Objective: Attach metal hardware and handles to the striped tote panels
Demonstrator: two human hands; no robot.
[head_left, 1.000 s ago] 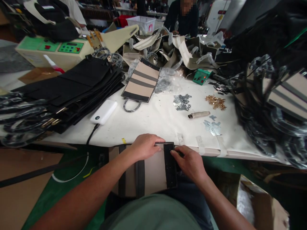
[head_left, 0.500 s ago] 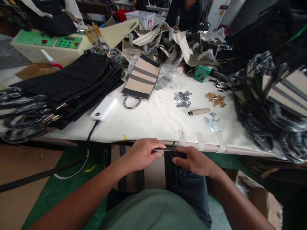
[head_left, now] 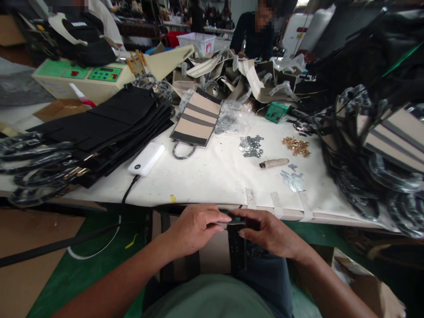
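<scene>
A beige panel with dark bands (head_left: 214,254) lies across my lap below the table's front edge. My left hand (head_left: 198,227) pinches its upper edge between thumb and fingers. To the right, my right hand (head_left: 265,232) grips the dark band at the panel's right end, its thumb on the near face and its fingers behind. Both hands are close together, with a short stretch of edge showing between them. The undersides of the fingers are partly hidden.
On the white table (head_left: 212,176) are black panels (head_left: 109,119), a power bank (head_left: 146,159), a striped panel (head_left: 198,115), metal plates (head_left: 251,146), gold pieces (head_left: 296,146) and a wrapped rod (head_left: 274,163). Wrapped handles (head_left: 397,190) crowd the right. A person (head_left: 253,33) is opposite.
The view has tilted up, so the table sits lower in the picture. Both hands still hold the panel, and its upper edge is now tipped differently between them.
</scene>
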